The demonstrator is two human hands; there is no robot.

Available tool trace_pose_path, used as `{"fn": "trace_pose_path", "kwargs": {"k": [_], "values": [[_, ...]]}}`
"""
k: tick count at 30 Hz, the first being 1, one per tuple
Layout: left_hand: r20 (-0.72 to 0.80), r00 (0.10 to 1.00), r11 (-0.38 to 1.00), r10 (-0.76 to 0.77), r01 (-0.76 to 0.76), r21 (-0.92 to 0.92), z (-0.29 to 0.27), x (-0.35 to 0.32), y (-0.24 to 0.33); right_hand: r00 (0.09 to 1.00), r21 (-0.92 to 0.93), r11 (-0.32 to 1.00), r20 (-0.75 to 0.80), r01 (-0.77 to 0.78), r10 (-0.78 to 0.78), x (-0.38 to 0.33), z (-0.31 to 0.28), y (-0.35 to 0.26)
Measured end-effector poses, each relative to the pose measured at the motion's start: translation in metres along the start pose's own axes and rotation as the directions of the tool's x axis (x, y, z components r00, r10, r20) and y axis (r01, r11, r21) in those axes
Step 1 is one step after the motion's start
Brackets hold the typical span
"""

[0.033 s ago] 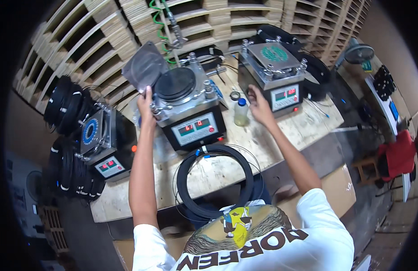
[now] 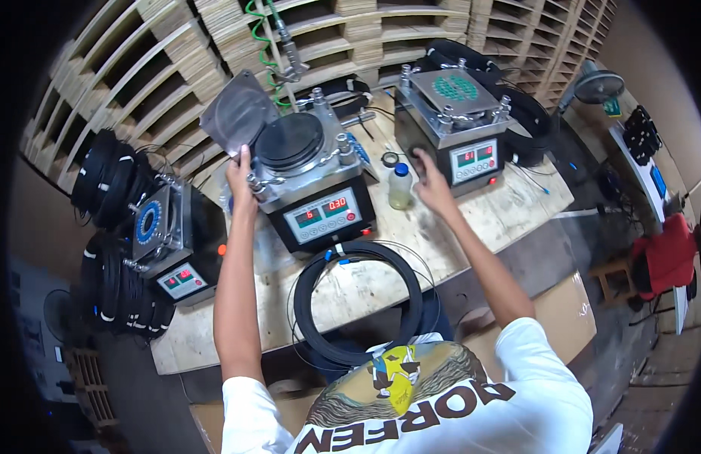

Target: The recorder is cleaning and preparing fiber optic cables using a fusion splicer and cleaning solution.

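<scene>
One grip, the left hand, seems closed on the grey plate slanting toward the counter's back edge; the farther right hand, loosely open, is beside the bottle.

"What stands beyond the counter's far edge?"
"Stacked wooden pallets."
"And past its right edge?"
"A fan, a wooden stool, some red cloth, a tan wall."

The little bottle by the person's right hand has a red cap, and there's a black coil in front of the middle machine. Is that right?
Not quite: the cap is blue, as the head view shows. The bottle is by the right hand, and the black coil is in front of the middle machine.
</scene>
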State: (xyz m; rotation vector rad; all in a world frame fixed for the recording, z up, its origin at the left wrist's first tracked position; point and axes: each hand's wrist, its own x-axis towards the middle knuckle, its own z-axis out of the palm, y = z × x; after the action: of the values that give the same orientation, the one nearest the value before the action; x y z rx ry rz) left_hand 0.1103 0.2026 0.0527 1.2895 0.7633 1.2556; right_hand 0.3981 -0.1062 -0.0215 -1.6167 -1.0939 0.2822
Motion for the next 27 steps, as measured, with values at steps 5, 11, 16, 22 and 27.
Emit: {"fn": "trace_pose_path", "kwargs": {"k": [5, 11, 16, 22, 27], "values": [[-0.007, 0.999, 0.996, 0.048, -0.047, 0.077, 0.002, 0.000, -0.009, 0.997, -0.055, 0.997, -0.051, 0.063, -0.066, -0.032, 0.027, 0.046], [-0.013, 0.995, 0.980, 0.094, -0.090, 0.175, -0.002, -0.008, -0.007, 0.988, 0.145, 0.985, -0.134, 0.094, -0.075, 0.004, 0.021, 0.014], [-0.057, 0.986, 0.975, 0.157, -0.146, 0.169, -0.001, -0.009, -0.006, 0.951, -0.030, 0.972, 0.215, 0.233, -0.222, 0.077, -0.019, -0.133], [-0.094, 0.981, 0.980, 0.170, -0.157, 0.125, 0.006, 0.002, -0.020, 0.750, -0.434, 0.654, 0.574, 0.620, -0.329, 0.148, -0.001, -0.218], [-0.154, 0.972, 0.974, 0.178, -0.152, 0.165, 0.004, 0.002, -0.025, 0.618, -0.579, 0.331, 0.786, 0.745, -0.015, 0.163, 0.034, -0.274]]}}
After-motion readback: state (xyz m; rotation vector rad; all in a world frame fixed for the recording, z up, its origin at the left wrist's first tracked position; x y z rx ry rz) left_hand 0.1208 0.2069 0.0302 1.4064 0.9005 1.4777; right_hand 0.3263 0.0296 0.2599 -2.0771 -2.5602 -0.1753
